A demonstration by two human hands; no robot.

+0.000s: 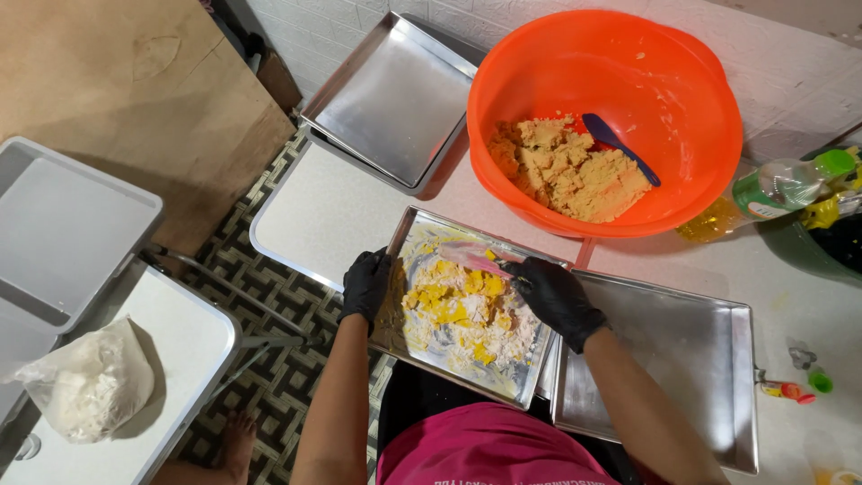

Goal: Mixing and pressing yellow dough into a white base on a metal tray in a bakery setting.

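On the white counter (341,216), the gloved left hand (365,284) grips the rim of a shiny metal tray (530,382) of crumbly yellow dough (462,310), the right hand (555,295) clasping a translucent pink scraper (467,257), below a glossy orange bowl (700,117).

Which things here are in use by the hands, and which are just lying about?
In use: left hand gripping the metal tray; right hand holding the pink spatula; yellow mixture.

Lying about: orange bowl, blue spatula, empty trays, oil bottle, flour bag.
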